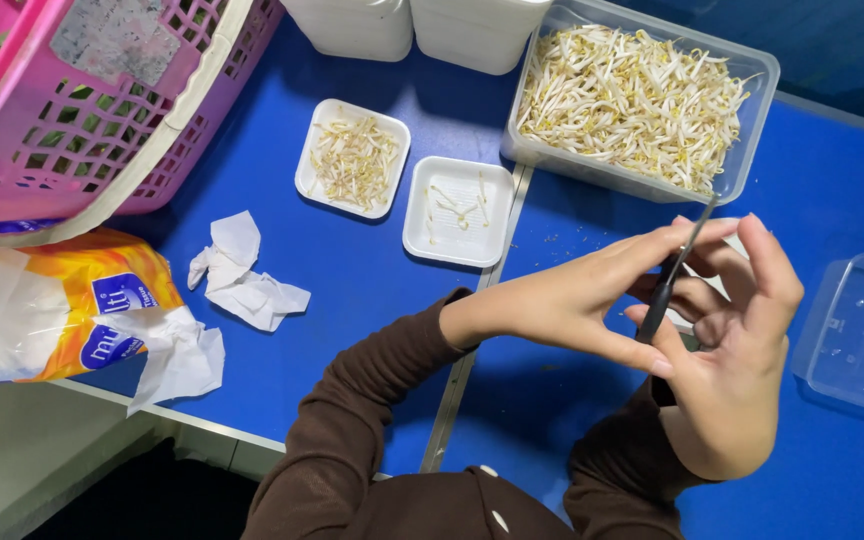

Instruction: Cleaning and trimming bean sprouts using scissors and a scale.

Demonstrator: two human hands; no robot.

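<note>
My left hand (pixel 562 300) and my right hand (pixel 737 380) meet above the blue table (pixel 352 280), in front of a clear tub of bean sprouts (pixel 642 100). A thin knife with a black handle (pixel 660 298) stands upright between them, its blade pointing toward the tub. My right hand's fingers curl around the handle. My left thumb and forefinger reach around the knife from the left; whether they pinch anything is hidden. Both sleeves are brown.
Two white foam trays lie left of the tub, one with many sprouts (pixel 352 158), one with a few (pixel 458 210). A clear plastic lid (pixel 857 330) sits at right. A pink basket (pixel 102 110), tissue pack (pixel 42 310) and crumpled tissues (pixel 242 275) are at left.
</note>
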